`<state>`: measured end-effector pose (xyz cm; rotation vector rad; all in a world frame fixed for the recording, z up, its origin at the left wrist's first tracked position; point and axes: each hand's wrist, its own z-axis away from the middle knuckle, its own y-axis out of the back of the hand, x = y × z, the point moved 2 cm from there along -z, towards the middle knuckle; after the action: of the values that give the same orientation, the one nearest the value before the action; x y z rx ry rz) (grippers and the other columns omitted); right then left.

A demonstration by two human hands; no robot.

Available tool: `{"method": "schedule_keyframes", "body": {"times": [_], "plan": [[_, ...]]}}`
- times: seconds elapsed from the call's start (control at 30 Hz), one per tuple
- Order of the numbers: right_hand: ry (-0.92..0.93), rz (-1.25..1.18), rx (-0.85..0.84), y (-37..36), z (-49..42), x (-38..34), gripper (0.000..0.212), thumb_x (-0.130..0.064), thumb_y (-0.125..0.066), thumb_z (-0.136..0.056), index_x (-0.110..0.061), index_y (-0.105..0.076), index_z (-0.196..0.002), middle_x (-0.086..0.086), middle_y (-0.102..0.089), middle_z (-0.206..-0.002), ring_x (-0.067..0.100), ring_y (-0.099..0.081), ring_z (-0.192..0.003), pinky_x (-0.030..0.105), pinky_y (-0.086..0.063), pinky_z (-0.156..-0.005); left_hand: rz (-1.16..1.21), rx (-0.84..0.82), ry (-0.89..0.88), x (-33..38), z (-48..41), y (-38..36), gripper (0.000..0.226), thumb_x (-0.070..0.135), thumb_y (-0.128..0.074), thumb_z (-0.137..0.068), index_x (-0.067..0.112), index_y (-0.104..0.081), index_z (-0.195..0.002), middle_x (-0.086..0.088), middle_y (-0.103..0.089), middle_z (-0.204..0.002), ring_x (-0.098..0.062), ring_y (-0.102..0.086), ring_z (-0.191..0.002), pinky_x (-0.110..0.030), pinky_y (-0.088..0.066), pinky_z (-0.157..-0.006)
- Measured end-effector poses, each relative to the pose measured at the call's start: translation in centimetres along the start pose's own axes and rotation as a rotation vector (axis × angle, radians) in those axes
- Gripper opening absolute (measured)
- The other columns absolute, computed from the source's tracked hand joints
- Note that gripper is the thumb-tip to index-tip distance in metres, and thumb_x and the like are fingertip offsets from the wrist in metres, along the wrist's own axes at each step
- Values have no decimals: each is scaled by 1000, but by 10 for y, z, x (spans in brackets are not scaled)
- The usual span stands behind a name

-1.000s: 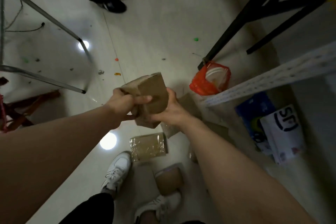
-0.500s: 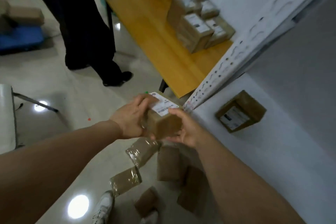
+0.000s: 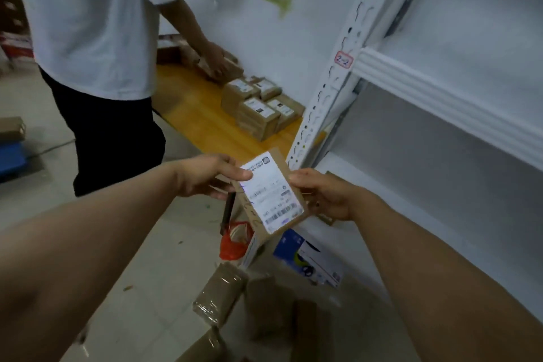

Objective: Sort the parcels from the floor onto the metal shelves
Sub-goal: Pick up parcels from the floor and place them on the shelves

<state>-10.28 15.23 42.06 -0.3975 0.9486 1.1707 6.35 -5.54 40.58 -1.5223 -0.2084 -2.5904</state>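
In the head view, the left hand [image 3: 205, 176] pinches the left edge of a brown parcel [image 3: 271, 194], its thumb on the white label [image 3: 264, 178]. The right hand [image 3: 320, 194] grips the right edge with curled fingers, and the parcel is held in the air just in front of the metal shelves [image 3: 332, 73]. More floor parcels [image 3: 219, 297] lie below, and another person [image 3: 88, 23] touches boxes [image 3: 258, 110] on the yellow tabletop [image 3: 202, 123].

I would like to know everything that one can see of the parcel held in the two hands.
The parcel is a flat box of brown cardboard. A white label with blurred print and barcodes covers most of its upper face. It is tilted in the air, before the shelf post. The left hand pinches its upper left corner; the right hand holds its right edge.
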Motion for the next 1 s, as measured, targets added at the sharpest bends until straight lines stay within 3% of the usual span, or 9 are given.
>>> {"method": "schedule_keyframes", "body": {"times": [0.07, 0.13, 0.2, 0.27, 0.3, 0.43, 0.6, 0.8, 1.0], "plan": [[13, 24, 35, -4, 9, -12, 92, -54, -83, -69, -37, -38, -148, 3, -44, -152, 32, -37, -141, 51, -28, -111, -191, -42, -22, 19, 6, 0, 67, 39, -83, -59, 21, -62, -120, 0, -72, -112, -16, -62, -104, -35, -48, -91], [45, 56, 5, -11, 17, -24, 103, -49, -89, -66, -46, -29, -150, 1, -44, -151, 29, -39, -141, 49, -34, -111, -364, -98, -58, 40, 11, -9, 65, 36, -85, -56, 30, -64, -117, 8, -70, -112, -13, -61, -108, -34, -48, -93], [39, 112, -56, -20, 27, -33, 99, -37, -92, -62, -52, -33, -141, 2, -61, -129, 23, -57, -120, 42, -51, -90, -446, -165, -117, 57, 14, -22, 69, 29, -88, -56, 30, -62, -120, 10, -71, -112, -13, -64, -108, -35, -50, -97], [30, 162, -81, -23, 38, -35, 96, -30, -92, -61, -52, -39, -138, 8, -64, -114, 18, -63, -94, 32, -52, -64, -445, -207, -183, 68, 13, -34, 74, 21, -89, -58, 25, -58, -125, 4, -72, -111, -15, -67, -105, -36, -51, -97], [30, 152, -53, -20, 44, -34, 96, -29, -91, -62, -50, -39, -141, 8, -64, -115, 16, -64, -90, 30, -52, -60, -426, -201, -217, 71, 12, -39, 79, 20, -89, -59, 23, -54, -130, 1, -71, -113, -16, -67, -105, -35, -52, -96], [36, -15, 133, 5, 67, -20, 67, -26, -78, -84, -36, -44, -142, 10, -68, -128, 29, -65, -118, 47, -58, -88, -213, -41, -296, 75, 6, -46, 109, 56, -86, -55, 30, -34, -146, 4, -58, -125, -18, -55, -119, -42, -41, -108], [127, -229, 272, 35, 102, 3, 29, -37, -71, -73, -36, -77, -101, -1, -76, -91, 12, -72, -75, 34, -58, -66, -62, -117, -128, 64, -2, -43, 108, 80, -72, -51, 25, -49, -140, -3, -55, -139, -27, -44, -134, -54, -29, -113], [135, -468, 401, 56, 141, 30, 41, -33, -77, -65, -19, -77, -104, 8, -72, -99, 20, -68, -80, 39, -57, -74, 49, -367, -63, 61, -11, -86, 76, 56, -78, -67, 12, -60, -127, -15, -65, -126, -30, -62, -111, -53, -47, -99], [72, -479, 503, 56, 178, 82, 33, -24, -67, -86, -30, -72, -118, 12, -72, -107, 31, -68, -104, 54, -59, -84, -63, -424, -46, 56, -27, -146, 50, 34, -80, -73, 8, -70, -114, -14, -73, -113, -31, -67, -105, -51, -48, -102]]}}
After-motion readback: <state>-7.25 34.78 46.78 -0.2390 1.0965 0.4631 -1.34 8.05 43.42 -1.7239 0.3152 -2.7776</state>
